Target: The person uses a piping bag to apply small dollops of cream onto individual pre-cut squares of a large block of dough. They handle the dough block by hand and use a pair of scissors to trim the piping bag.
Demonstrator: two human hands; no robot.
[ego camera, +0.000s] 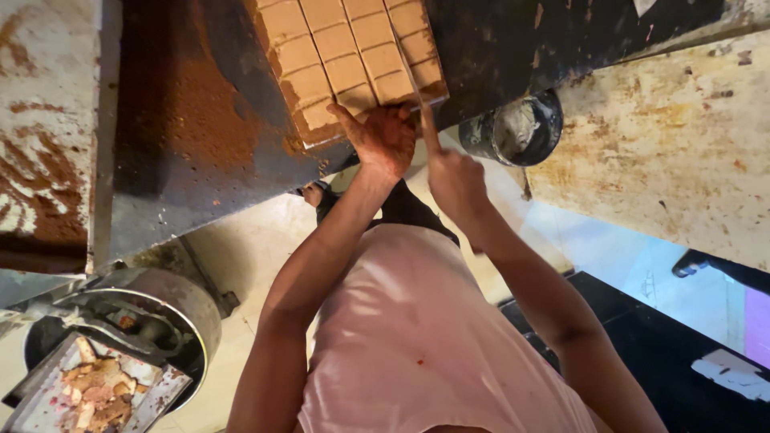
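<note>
A flat brown slab point(345, 56), scored into several small squares, lies on a dark table point(200, 144) dusted with brown powder. My left hand point(385, 140), smeared with the same brown, grips the slab's near edge, thumb stretched out to the left. Just right of it, my right hand point(455, 183) holds a thin blade point(425, 120) with the index finger laid along it. The blade runs up along a cut line near the slab's right side. Both arms reach out from my pink shirt point(417, 337).
A dark round pot point(517, 128) with grey residue stands right of the slab. A worn cream surface point(674, 136) fills the right. At lower left a metal drum point(160, 313) carries a tray of brown scraps point(96, 393). A shoe point(694, 262) shows at far right.
</note>
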